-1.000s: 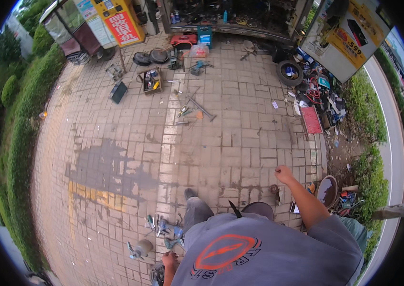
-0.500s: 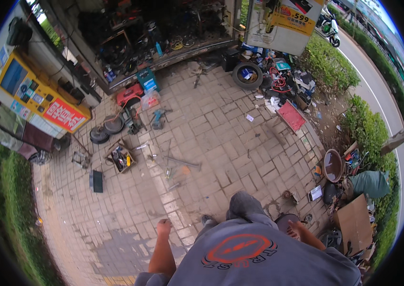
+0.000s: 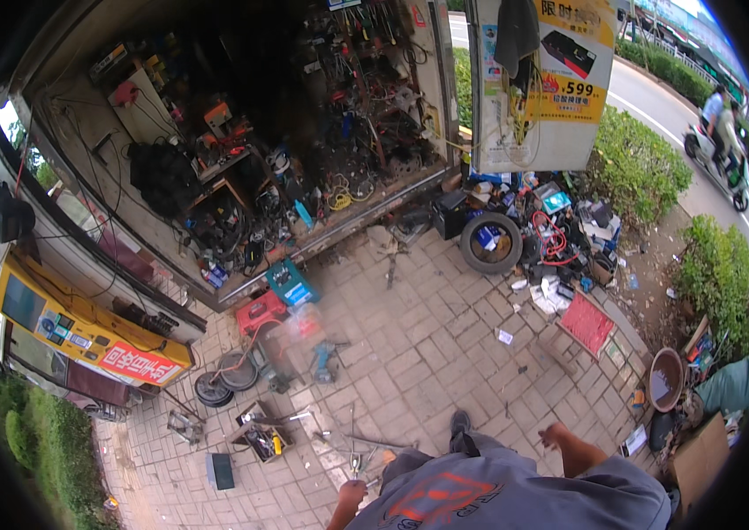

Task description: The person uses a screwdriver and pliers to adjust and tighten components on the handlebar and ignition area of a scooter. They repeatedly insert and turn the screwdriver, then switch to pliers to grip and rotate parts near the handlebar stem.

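Note:
My left hand [image 3: 352, 491] hangs low at the front with its fingers curled closed; nothing shows in it. Out to the other side, my right hand [image 3: 555, 435] is empty, its fingers loosely apart. One dark shoe [image 3: 460, 422] shows ahead of my grey shirt. Beyond my left hand, a long metal bar [image 3: 383, 443] and several small hand tools lie on the paving. An open toolbox [image 3: 261, 433] holding tools stands to their left, near a dark box [image 3: 221, 472]. Farther off lie a teal power tool [image 3: 325, 362] and small wheels [image 3: 238, 371].
Ahead is a cluttered workshop with a raised sill [image 3: 366, 201]. A red case [image 3: 260, 311] and teal box [image 3: 291, 283] sit before it. At right are a tyre [image 3: 472, 258], scrap, a red-topped stool [image 3: 586, 327], a basin [image 3: 677, 380] and cardboard [image 3: 701, 464]. A yellow cabinet [image 3: 92, 327] stands left.
My view has tilted up, showing more of the workshop. My right hand has swung forward, away from a dark round thing beside it. A scooter with two riders has appeared on the road.

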A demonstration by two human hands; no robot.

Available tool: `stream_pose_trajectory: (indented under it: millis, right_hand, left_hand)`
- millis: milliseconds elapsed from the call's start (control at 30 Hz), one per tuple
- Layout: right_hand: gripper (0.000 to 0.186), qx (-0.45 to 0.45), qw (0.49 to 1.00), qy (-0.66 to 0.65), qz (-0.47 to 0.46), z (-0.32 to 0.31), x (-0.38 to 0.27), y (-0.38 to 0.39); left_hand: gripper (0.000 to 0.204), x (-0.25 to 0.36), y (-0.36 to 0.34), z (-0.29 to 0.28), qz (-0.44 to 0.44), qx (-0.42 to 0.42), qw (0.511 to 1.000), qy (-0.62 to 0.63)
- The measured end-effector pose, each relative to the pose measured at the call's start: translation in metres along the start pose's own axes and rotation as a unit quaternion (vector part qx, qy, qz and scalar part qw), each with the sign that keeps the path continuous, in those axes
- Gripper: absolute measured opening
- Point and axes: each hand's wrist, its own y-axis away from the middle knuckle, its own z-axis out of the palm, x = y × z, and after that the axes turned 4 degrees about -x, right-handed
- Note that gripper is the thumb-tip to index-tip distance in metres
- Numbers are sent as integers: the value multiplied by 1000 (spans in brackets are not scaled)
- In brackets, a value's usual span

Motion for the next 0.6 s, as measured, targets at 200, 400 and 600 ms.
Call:
stream_pose_trajectory:
  millis: [200,400,600]
  right_hand:
    - [28,206,872,-232,-378,-191,-414,118]
    - [28,297,842,51,-447,-218,-607,97]
    - [41,20,985,80,-152,-184,-565,-48]
  left_hand:
    - [25,17,-91,-43,-256,74,931,251]
    - [22,103,-303,-193,-182,73,963,184]
    - [20,204,-469,-395,-38,159,979,123]
